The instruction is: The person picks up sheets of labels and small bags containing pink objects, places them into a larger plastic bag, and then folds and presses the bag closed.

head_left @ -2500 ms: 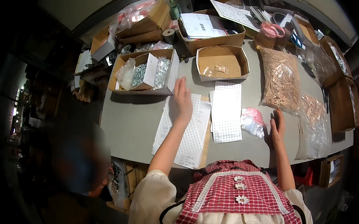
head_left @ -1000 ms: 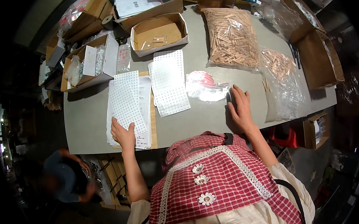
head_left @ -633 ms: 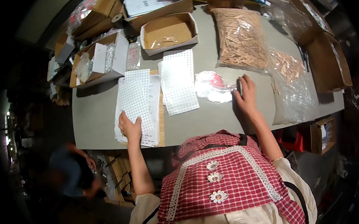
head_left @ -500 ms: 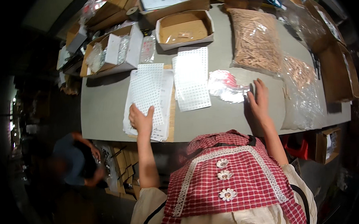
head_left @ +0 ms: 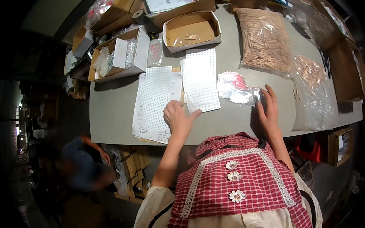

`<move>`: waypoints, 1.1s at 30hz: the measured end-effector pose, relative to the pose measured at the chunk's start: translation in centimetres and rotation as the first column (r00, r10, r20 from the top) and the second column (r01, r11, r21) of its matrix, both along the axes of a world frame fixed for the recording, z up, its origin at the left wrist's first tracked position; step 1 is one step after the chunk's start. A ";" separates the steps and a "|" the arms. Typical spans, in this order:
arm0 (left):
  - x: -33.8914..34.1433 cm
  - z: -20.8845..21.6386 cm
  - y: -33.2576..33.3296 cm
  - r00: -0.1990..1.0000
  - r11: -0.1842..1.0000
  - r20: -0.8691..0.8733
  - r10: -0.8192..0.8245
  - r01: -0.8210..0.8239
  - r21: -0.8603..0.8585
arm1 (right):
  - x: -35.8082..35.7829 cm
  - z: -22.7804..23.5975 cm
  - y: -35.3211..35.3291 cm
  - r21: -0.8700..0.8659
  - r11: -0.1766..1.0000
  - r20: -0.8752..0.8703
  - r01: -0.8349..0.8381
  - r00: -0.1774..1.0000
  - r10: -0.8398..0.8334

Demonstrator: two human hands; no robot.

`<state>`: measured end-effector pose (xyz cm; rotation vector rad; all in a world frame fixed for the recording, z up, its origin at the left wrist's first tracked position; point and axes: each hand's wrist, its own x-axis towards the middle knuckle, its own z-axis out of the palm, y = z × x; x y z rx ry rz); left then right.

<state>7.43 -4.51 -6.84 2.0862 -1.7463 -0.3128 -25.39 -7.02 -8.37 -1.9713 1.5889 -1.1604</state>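
Sheets of small dotted labels lie in two groups near the front edge of the grey bench point(head_left: 234, 123), toward its left half. The left dotted sheet point(head_left: 155, 99) rests on loose white papers point(head_left: 138, 121); the right dotted sheets point(head_left: 202, 78) lie just beside that pile, farther from the bench's left edge.

The change is in the left hand point(head_left: 179, 120): from the left dotted sheet's lower left side it has crossed to its lower right, while both groups keep their places. The sheet's lower left corner is now uncovered, and the hand is within reach of either group. It grips nothing: fingers bent lightly over the papers' right side, thumb stretched toward the right sheets' lower edge, touching or just short of it; I cannot tell which.

The right hand point(head_left: 270, 114) stays at the right end of the clear plastic bags point(head_left: 234, 86), fingers loosely curved. Whether it pinches one is unclear.

Toward the bench's rear right corner lies a large bag of wooden pegs point(head_left: 265, 39), with a smaller bag of pegs point(head_left: 310, 78) nearer the right edge. A cardboard tray point(head_left: 195, 46) stands near the rear edge, a white carton point(head_left: 142, 54) toward the rear left corner.
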 end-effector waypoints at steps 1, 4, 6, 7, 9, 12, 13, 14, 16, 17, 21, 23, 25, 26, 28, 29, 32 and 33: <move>-0.3 -0.1 -0.1 1.000 1.000 0.012 0.004 -0.004 -0.007 | 0.0 0.0 0.1 -0.008 1.000 -0.002 0.009 1.000 -0.009; -0.6 -0.3 -0.4 1.000 1.000 0.020 0.018 -0.017 -0.022 | -0.3 -0.5 0.2 -0.039 0.999 -0.022 0.029 0.999 -0.030; -0.4 -0.6 -0.4 0.999 0.999 -0.013 0.032 -0.032 -0.011 | 0.0 -0.1 0.2 -0.026 1.000 -0.073 0.001 0.997 -0.003; -0.4 -0.7 -0.3 0.999 0.999 -0.019 0.040 -0.040 -0.001 | 0.0 0.0 0.3 -0.019 1.000 -0.098 -0.015 0.995 0.013; -0.3 -0.8 -0.3 0.998 0.998 -0.022 0.058 -0.058 0.015 | 0.0 -0.5 0.2 -0.039 0.999 -0.164 -0.027 0.986 0.021; -0.1 -1.2 -0.3 0.996 0.998 -0.055 0.064 -0.063 0.026 | 0.3 -1.0 0.3 -0.023 0.999 -0.187 -0.032 0.982 0.028; -0.1 -1.3 -0.1 0.996 0.998 -0.060 0.067 -0.067 0.004 | 0.2 -1.2 0.3 -0.020 0.999 -0.190 -0.031 0.982 0.027; -0.1 -1.3 0.0 0.995 0.997 -0.063 0.072 -0.074 -0.019 | 0.2 -1.4 0.2 -0.019 0.999 -0.191 -0.033 0.981 0.028; 0.3 -1.8 0.4 0.960 0.993 -0.258 0.106 -0.117 -0.026 | 0.1 -1.6 0.1 -0.014 0.999 -0.198 -0.041 0.979 0.037; 0.5 -2.2 0.5 0.889 0.989 -0.439 0.133 -0.149 -0.002 | 0.0 -1.7 0.2 -0.008 0.999 -0.204 -0.049 0.978 0.047; 0.7 -1.4 1.0 0.306 0.949 -0.913 0.270 -0.242 0.200 | 0.0 -1.9 0.2 0.006 0.998 -0.200 -0.067 0.978 0.067; 0.2 0.1 1.2 0.063 0.941 -0.961 0.269 -0.232 0.248 | 0.0 -1.9 0.2 0.000 0.997 -0.188 -0.073 0.980 0.072; 0.0 1.2 1.4 -0.021 0.930 -0.962 0.273 -0.249 0.270 | 0.1 -1.7 0.1 -0.008 0.997 -0.174 -0.076 0.982 0.073; 0.0 1.6 1.6 -0.043 0.933 -0.962 0.271 -0.235 0.273 | 0.2 -1.6 0.1 -0.012 0.997 -0.165 -0.077 0.983 0.074; 0.1 2.0 1.7 -0.087 0.938 -0.960 0.267 -0.205 0.279 | 0.4 -1.3 0.1 -0.025 0.997 -0.150 -0.075 0.986 0.071; 0.1 2.0 1.8 -0.105 0.940 -0.957 0.272 -0.186 0.288 | 0.4 -1.1 0.1 -0.032 0.997 -0.143 -0.076 0.987 0.071; -0.3 1.6 1.8 -0.141 0.950 -0.950 0.278 -0.105 0.293 | 0.9 -0.2 0.1 -0.056 0.996 -0.036 -0.064 0.997 0.062; -0.6 1.4 1.7 -0.142 0.957 -0.952 0.271 -0.064 0.282 | 1.0 0.0 0.1 -0.064 0.996 0.015 -0.055 0.998 0.056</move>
